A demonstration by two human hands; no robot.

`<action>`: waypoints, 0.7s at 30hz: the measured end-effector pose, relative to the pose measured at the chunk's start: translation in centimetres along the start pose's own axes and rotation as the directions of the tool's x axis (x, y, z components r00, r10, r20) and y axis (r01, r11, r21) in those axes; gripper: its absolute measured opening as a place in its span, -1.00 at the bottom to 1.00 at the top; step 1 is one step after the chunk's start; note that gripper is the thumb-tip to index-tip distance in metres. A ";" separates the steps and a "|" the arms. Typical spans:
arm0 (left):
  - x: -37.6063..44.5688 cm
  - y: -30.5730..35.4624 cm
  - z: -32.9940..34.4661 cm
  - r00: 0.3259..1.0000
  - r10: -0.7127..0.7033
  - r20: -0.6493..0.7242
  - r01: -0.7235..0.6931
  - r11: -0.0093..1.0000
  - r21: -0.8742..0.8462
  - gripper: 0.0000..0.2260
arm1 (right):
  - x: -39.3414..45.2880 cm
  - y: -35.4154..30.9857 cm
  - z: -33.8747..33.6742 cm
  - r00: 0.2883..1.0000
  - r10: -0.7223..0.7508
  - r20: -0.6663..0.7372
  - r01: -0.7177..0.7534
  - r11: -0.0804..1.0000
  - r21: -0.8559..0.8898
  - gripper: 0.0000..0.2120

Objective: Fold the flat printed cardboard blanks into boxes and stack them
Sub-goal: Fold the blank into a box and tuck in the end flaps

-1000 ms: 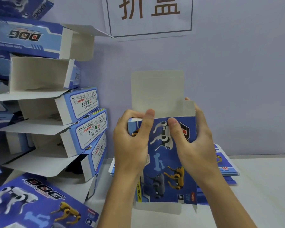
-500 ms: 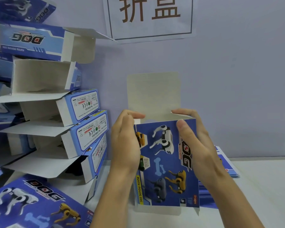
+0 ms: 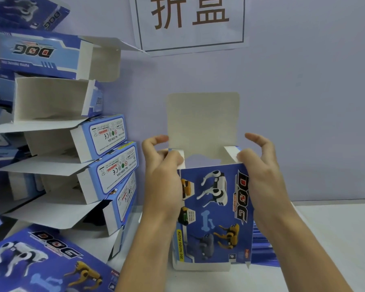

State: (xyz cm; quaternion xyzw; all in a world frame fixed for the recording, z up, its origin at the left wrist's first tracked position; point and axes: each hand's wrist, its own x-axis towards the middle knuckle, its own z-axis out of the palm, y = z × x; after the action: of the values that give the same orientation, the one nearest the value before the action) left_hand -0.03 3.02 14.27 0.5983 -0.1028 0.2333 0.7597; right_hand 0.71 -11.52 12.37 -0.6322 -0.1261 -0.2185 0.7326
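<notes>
both hands, left hand (image 3: 162, 175) and right hand (image 3: 259, 171), grip the box (image 3: 213, 209); squeezing too hard could crease the side flaps under their thumbs.

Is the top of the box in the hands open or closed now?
Open. The big top flap stands straight up, and both small side flaps are still raised on the box the left hand and right hand hold.
</notes>
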 end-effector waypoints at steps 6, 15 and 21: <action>-0.1 0.5 0.0 1.000 -0.005 0.013 0.005 0.999 -0.035 -0.55 | 0.1 -0.2 0.7 0.999 0.007 0.038 -0.006 1.000 -0.023 -0.50; 0.1 0.1 -0.1 0.998 0.065 -0.022 -0.066 0.998 -0.025 -0.52 | 0.0 -0.2 0.7 1.000 -0.022 -0.008 0.022 0.999 0.049 -0.76; 0.2 -0.9 -0.1 0.978 0.200 -0.064 -0.202 0.979 -0.038 -0.75 | 0.2 0.2 0.4 0.997 -0.071 -0.026 0.071 0.997 0.029 -0.92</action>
State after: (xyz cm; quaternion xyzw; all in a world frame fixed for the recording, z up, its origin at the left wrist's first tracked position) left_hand 0.56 2.96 13.57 0.5608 -0.1451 0.3243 0.7479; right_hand 1.03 -11.11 12.31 -0.6135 -0.1426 -0.2505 0.7352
